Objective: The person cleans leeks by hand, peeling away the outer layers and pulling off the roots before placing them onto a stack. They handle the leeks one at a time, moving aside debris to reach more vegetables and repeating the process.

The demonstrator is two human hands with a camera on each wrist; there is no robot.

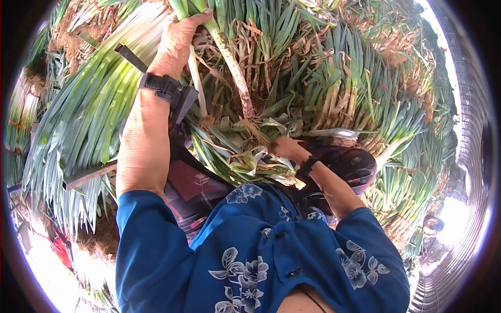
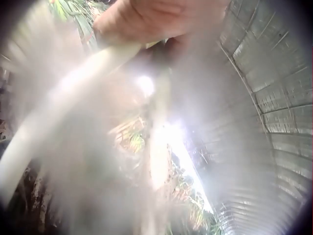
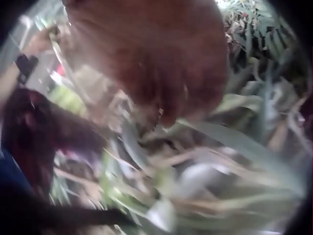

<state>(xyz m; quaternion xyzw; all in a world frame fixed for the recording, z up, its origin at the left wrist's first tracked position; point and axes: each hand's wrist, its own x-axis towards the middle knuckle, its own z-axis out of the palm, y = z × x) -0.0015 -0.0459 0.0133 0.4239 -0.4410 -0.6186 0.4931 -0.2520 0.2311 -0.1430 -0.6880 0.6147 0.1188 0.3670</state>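
Observation:
My left hand (image 1: 177, 39) grips green onions (image 1: 229, 62) by their upper stalks, with their root ends hanging downward. One thick stalk is brown with soil near its roots; a thinner pale one hangs beside it. In the left wrist view, the stalks are blurred below the fingers. My right hand (image 1: 286, 148) is low, near the root ends, its fingers curled on a withered strip of leaf (image 1: 257, 131). The right wrist view shows the back of that hand, blurred, over a heap of stripped leaves (image 1: 245, 159). Its fingertips are hidden.
A large bunch of cleaned green onions (image 1: 104, 104) lies at left on a metal frame (image 1: 88, 175). Unstripped onions (image 1: 339, 78) crowd the front and right. A white-stemmed onion (image 1: 331, 133) lies by the right knee. A ribbed plastic wall (image 1: 472, 104) curves along the right.

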